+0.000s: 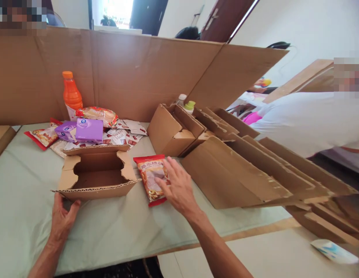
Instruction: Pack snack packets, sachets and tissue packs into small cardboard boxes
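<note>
An open cardboard box (95,192) stands on the pale green cloth in front of me. My left hand (62,216) is at its front left corner, thumb against the front wall and the fingertips partly hidden under the flap. Inside, the visible part of the box holds nothing. To its right lies a red-and-white snack packet (150,173), flat on the cloth. My right hand (177,185) is over the packet's right side, fingers spread, thumb over its middle; I cannot tell how firmly it touches.
Behind the box are purple tissue packs (89,130), an orange bottle (71,94), a bread packet (96,116) and several white sachets (121,137). More open cartons (225,170) crowd the right. A tall cardboard panel (133,73) closes the back. A person in a white sleeve (301,119) is at right.
</note>
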`<action>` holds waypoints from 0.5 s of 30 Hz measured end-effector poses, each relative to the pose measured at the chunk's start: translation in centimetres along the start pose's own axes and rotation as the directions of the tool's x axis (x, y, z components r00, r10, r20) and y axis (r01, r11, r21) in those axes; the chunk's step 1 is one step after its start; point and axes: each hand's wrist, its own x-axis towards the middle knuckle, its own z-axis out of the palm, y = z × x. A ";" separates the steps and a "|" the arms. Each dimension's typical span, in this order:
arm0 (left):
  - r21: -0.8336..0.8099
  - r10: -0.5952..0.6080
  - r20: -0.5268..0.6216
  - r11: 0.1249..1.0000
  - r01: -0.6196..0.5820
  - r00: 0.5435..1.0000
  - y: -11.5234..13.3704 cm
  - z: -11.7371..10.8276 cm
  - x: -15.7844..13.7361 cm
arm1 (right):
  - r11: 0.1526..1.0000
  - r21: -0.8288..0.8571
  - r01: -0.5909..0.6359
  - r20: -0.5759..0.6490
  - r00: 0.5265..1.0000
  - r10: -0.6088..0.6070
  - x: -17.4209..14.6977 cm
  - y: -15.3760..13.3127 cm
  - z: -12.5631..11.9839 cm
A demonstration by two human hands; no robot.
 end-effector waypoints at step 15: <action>0.073 -0.023 0.019 0.997 0.021 1.000 0.8 -0.1 -1.0 | 0.990 -0.113 0.083 0.253 0.966 -0.052 -0.9 0.8 2.2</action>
